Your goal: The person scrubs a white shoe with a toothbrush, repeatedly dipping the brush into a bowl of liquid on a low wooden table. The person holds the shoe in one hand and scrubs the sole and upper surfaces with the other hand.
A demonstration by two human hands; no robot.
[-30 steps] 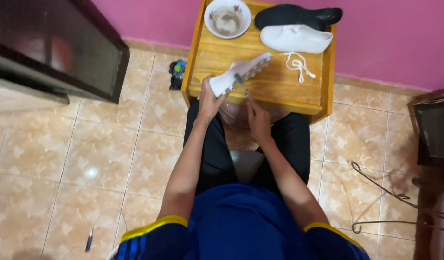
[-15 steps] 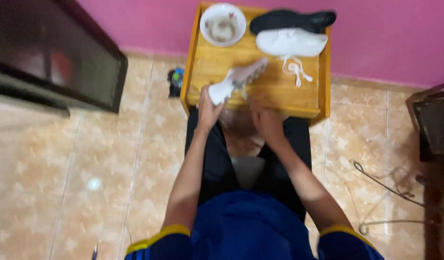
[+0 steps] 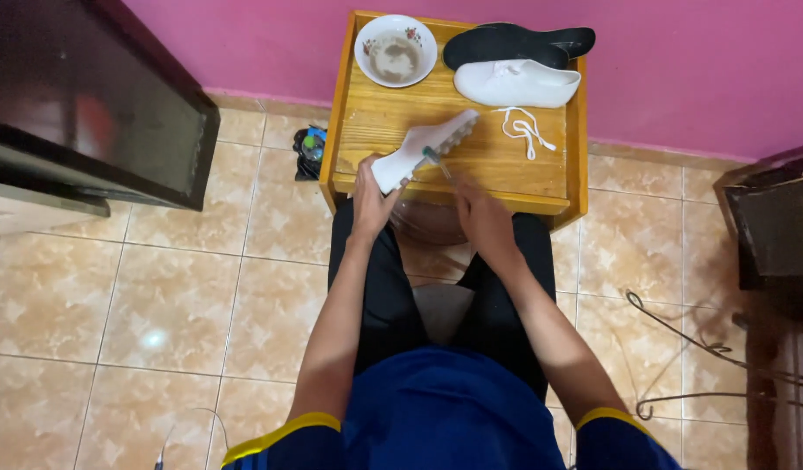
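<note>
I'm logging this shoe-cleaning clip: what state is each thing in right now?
Left hand: gripping the held shoe's heel.
Right hand: holding a small brush against the shoe.
Held shoe: white, tilted, unlaced.
Second white shoe: lying on the table.
Laces: loose.
Bowl: holds murky liquid.
Black insoles: out of shoes.

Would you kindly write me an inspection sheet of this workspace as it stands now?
Surface: wooden table against a pink wall, tiled floor below.
Job's things: white shoe tilted sole-up at the front edge; thin brush against it.
Clutter: dirty bowl, second white shoe, black insole, loose lace.
Hands: left hand holds the shoe; right hand holds the brush.
Cables: thin cord on the floor.
Surroundings: dark cabinet left, dark furniture and wire frame right, small object beside the table.
</note>
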